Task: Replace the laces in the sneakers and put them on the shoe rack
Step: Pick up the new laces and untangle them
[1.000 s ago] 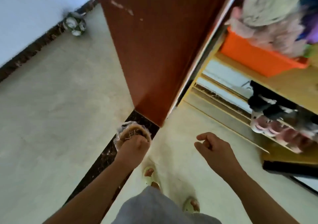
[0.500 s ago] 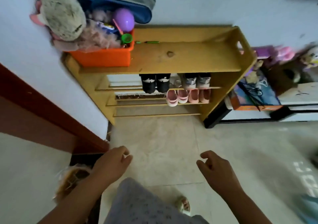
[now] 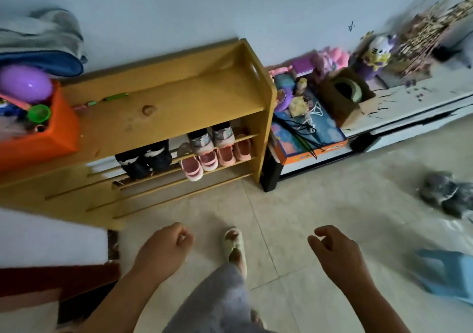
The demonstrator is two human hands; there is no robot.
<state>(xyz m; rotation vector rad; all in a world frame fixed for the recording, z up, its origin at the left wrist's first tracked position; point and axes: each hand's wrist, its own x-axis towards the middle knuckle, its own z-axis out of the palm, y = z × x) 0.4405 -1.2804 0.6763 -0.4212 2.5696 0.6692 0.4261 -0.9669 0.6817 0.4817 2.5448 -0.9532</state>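
A floor of pale beige tiles fills the lower half of the frame, and a light blue-white wall runs across the top. Against that wall, left of centre, a yellow wooden shoe rack with slatted shelves is seen. On its slats a pair of dark navy shoes, a pair of grey sneakers and several pink slippers are stored; whether the sneakers are laced cannot be told. On the rack's top at the left edge of the frame, an orange plastic bin is set, with a purple ball in it. Just right of the rack, a low white cabinet is crowded with toys and a brown cardboard box. A grey bundle lies on the tiles at the right edge, and a light blue plastic object, blurred, is seen at lower right.

At the bottom of the frame both hands are held above the floor, well apart. The left hand is loosely curled and nothing is gripped; the right hand is likewise loosely curled and empty. Between them a foot in a pale green sandal is planted on the tiles.
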